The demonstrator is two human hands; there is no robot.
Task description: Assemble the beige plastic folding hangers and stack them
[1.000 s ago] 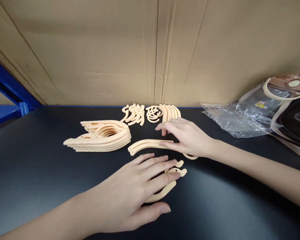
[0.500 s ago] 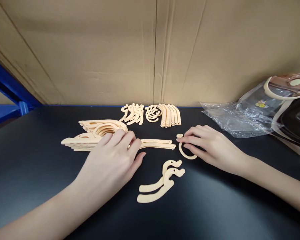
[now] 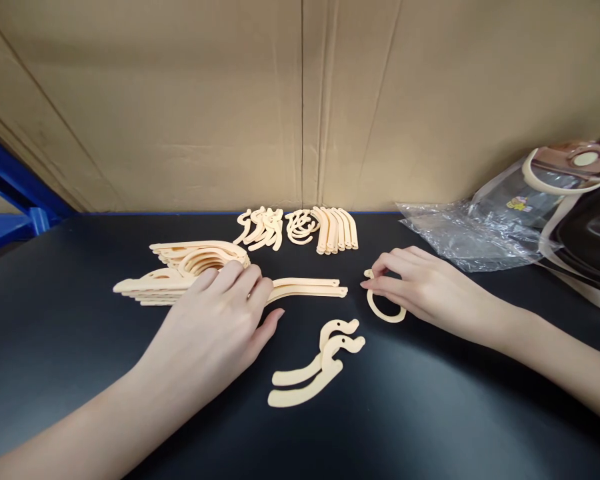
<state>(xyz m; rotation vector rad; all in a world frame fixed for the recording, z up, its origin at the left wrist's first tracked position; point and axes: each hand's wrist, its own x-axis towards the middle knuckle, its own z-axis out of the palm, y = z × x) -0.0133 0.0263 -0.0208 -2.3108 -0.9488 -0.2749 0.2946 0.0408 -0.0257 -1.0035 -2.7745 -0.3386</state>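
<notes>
- Black tabletop [image 3: 430, 427] backed by cardboard wall [image 3: 220, 107]; blue frame [image 3: 15, 183] seen far L.
- Ring pc [image 3: 388, 319] pinched in R hand [image 3: 423, 287], to R of 2 strips [image 3: 310, 283].
- Strips' L ends & part of hanger stack [image 3: 153, 285] blocked from view by L hand [image 3: 217, 307]; its grip can't be told.
- 2 hook pcs [image 3: 303, 398] laid nearer, overlapping.
- Small parts [image 3: 270, 227] piled far ctr; plastic bag [image 3: 473, 243] & bottle [image 3: 560, 163] placed far R.

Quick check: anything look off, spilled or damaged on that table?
Nothing visible looks spilled or broken. The least tidy spots: small curved pieces lie jumbled at the back beside a neater row of bars, and a crumpled clear plastic bag lies to the right. The hook piece at the right hand shows no visible damage.
</notes>
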